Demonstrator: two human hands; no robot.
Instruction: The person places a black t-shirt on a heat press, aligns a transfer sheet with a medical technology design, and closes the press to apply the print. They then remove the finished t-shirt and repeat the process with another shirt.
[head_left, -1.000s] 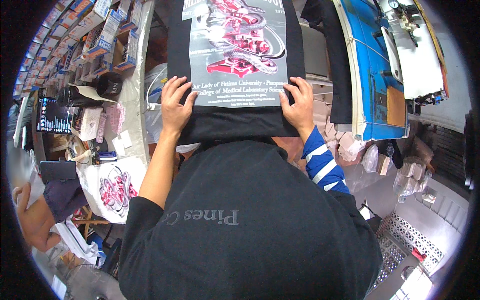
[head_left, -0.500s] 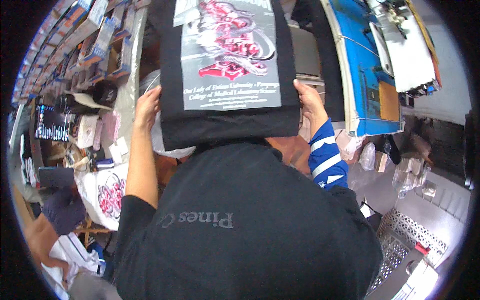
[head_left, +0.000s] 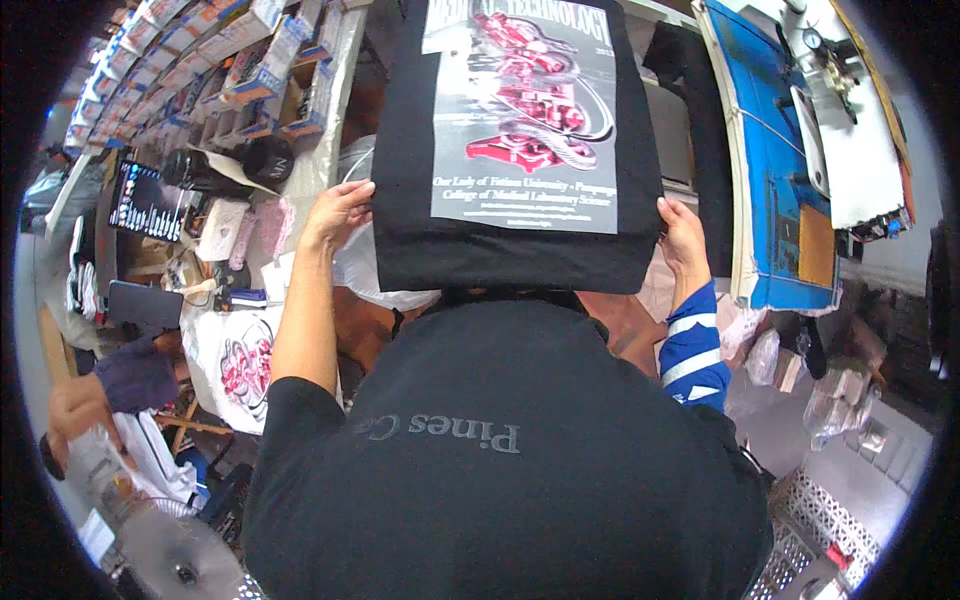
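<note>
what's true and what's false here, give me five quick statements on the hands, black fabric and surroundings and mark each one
1. The left hand pinches the left edge of the black fabric. True.
2. The right hand lies flat on the print. False: the right hand is at the right edge.
3. A blue, white-striped sleeve covers the right forearm. True.
4. The print is mostly green. False: the print is mainly grey, white and red.
5. Both hands are empty. False.
</note>
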